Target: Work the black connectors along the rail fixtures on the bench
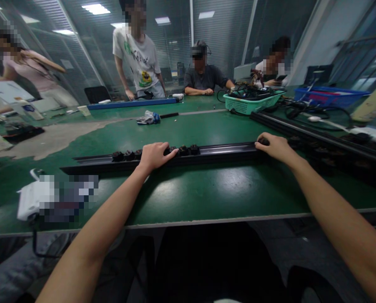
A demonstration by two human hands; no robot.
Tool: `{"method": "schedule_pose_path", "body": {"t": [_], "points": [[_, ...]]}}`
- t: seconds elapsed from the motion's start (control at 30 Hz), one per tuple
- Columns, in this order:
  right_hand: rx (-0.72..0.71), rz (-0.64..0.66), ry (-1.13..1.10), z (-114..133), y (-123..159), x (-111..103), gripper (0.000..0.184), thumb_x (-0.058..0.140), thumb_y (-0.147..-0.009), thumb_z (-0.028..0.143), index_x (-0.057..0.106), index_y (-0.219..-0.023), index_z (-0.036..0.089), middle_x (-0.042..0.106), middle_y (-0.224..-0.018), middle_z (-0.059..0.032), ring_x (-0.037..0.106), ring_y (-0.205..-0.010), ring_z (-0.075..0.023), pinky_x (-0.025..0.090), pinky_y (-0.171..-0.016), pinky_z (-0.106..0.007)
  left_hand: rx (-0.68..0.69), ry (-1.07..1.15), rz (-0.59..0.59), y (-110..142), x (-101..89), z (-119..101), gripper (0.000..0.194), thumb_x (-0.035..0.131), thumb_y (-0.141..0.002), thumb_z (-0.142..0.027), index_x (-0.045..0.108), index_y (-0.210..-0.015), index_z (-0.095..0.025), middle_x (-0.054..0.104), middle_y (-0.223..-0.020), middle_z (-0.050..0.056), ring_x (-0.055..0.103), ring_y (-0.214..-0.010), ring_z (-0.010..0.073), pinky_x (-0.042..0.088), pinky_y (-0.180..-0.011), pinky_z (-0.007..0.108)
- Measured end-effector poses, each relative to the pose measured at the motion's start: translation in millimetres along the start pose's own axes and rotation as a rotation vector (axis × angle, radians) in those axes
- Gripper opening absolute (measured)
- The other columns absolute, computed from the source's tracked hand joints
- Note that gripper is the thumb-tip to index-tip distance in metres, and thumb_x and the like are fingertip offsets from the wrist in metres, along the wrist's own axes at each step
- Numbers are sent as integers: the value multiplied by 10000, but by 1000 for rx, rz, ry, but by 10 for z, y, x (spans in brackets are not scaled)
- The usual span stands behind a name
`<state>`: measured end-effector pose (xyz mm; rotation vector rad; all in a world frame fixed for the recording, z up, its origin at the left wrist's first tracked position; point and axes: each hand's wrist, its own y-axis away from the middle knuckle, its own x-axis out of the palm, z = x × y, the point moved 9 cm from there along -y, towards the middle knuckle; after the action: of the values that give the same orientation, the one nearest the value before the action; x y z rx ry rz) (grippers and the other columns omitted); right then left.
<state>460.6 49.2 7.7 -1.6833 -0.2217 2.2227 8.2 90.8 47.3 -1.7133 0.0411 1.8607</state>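
Observation:
A long black rail (pixel 227 156) lies across the green table in front of me, its open channel facing up. Several small black modules (pixel 183 150) sit in a row in its left half. My left hand (pixel 156 155) wraps over the rail among these modules, thumb stretched along them; its fingertips are hidden behind the rail. At the rail's right end, my right hand (pixel 271 146) pinches a black module (pixel 263 142) between thumb and fingers. Whether that module touches the rail, I cannot tell.
Another long black rail (pixel 320 134) runs diagonally at right, beside dark parts and cables. A green basket (pixel 246 105) of cables and a blue basket (pixel 339 99) stand behind. Gloves (pixel 148 118) lie mid-table, a white device (pixel 33 200) front left. Several people are around the table.

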Motion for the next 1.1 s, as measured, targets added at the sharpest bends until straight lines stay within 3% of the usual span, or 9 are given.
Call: {"method": "schedule_pose_path", "body": {"t": [0.5, 1.1], "points": [[12, -8, 12, -11, 37, -98, 315, 563, -869, 475, 727, -1027, 258, 761, -1071, -110, 678, -1036, -361, 465, -914, -485, -27, 7, 31, -1, -14, 3, 699, 296, -981, -760, 727, -982, -210, 775, -996, 129, 704, -921, 301, 382, -686, 337], [68, 2, 47, -214, 3, -96, 329, 576, -870, 504, 741, -1048, 282, 764, -1060, -96, 676, -1016, -360, 466, -917, -503, -17, 7, 13, -6, -18, -3, 714, 283, -982, -766, 733, -983, -212, 773, -978, 126, 706, -901, 305, 376, -675, 343]]}}
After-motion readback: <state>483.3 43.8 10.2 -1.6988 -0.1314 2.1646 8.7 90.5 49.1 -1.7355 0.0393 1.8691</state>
